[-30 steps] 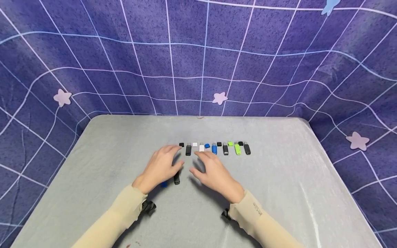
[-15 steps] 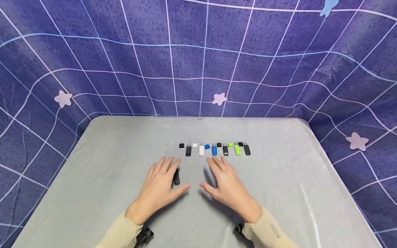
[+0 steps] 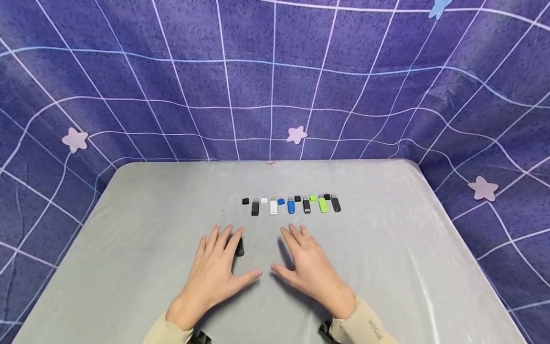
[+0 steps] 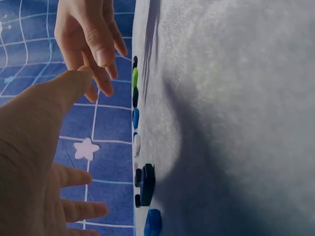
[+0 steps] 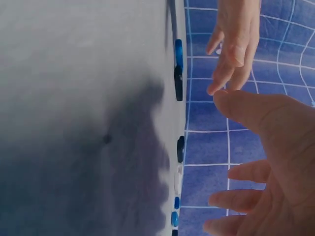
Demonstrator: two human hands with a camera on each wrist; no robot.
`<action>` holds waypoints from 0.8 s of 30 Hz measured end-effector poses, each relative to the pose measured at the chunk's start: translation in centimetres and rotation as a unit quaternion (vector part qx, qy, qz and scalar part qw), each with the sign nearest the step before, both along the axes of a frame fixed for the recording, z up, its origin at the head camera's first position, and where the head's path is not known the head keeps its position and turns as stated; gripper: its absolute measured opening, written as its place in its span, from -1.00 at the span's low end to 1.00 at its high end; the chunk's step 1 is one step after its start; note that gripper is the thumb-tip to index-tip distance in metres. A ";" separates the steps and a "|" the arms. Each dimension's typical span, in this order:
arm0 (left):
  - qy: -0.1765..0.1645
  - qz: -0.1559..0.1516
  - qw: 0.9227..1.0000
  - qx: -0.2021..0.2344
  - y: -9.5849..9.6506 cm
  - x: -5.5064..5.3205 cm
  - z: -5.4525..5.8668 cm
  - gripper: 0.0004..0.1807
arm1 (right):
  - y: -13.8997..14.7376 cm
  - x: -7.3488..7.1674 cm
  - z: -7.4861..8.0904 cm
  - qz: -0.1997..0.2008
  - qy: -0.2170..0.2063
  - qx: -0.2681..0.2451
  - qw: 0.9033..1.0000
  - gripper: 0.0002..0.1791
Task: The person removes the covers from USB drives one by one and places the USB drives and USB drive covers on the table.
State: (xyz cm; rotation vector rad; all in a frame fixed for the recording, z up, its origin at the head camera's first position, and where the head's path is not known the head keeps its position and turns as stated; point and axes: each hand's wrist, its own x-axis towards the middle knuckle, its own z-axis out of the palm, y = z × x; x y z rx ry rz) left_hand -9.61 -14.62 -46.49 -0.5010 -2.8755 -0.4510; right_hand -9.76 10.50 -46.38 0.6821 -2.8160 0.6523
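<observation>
My left hand (image 3: 210,272) hovers above the table with spread fingers, holding nothing. It partly covers a black USB stick (image 3: 240,247). A blue object (image 4: 153,223) beside that stick shows in the left wrist view but is hidden under the hand in the head view. To the right, my empty right hand (image 3: 315,272) hovers with its fingers extended. Beyond the fingertips, uncapped USB sticks lie in a row: black (image 3: 255,207), white (image 3: 273,206), blue (image 3: 291,205), another black one (image 3: 306,205), green (image 3: 322,204) and a last black one (image 3: 336,204).
Small caps lie by the row's metal plugs, among them a black cap (image 3: 245,201), a white cap (image 3: 264,200), a blue cap (image 3: 281,201) and a green cap (image 3: 312,197). A grey cloth covers the table (image 3: 378,267). Behind it hangs a purple curtain (image 3: 249,86).
Both hands have drawn back from the row toward the near edge, and their fingers have spread. The white stick is now uncovered. The view has shifted slightly.
</observation>
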 end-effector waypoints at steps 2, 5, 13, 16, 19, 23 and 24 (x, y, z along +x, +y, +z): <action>-0.004 0.005 1.000 0.003 -0.2 0.0 -0.2 0.16 | -0.3 -0.2 0.1 0.004 -0.001 -0.010 1.000 -0.07; -0.011 0.013 1.000 0.005 -0.7 0.2 -0.3 0.17 | -0.8 -0.6 0.0 0.014 -0.002 -0.016 1.000 -0.06; -0.022 0.037 0.999 0.000 -2.4 0.0 -0.4 0.18 | -2.7 -1.6 -0.2 0.033 -0.024 -0.017 0.999 -0.06; -0.029 0.045 0.999 -0.003 -3.0 0.0 -0.3 0.18 | -3.8 -2.0 -0.1 0.044 -0.036 -0.006 0.998 -0.06; -0.040 0.051 0.998 -0.001 -3.7 -0.1 -0.1 0.16 | -4.9 -2.3 0.1 0.059 -0.045 0.013 0.997 -0.07; -0.046 0.061 0.997 0.007 -4.8 -0.2 0.4 0.10 | -6.3 -2.4 0.4 0.083 -0.060 0.047 0.994 -0.08; -0.046 0.063 0.997 0.009 -5.1 -0.3 0.5 0.09 | -6.7 -2.4 0.5 0.088 -0.062 0.056 0.993 -0.09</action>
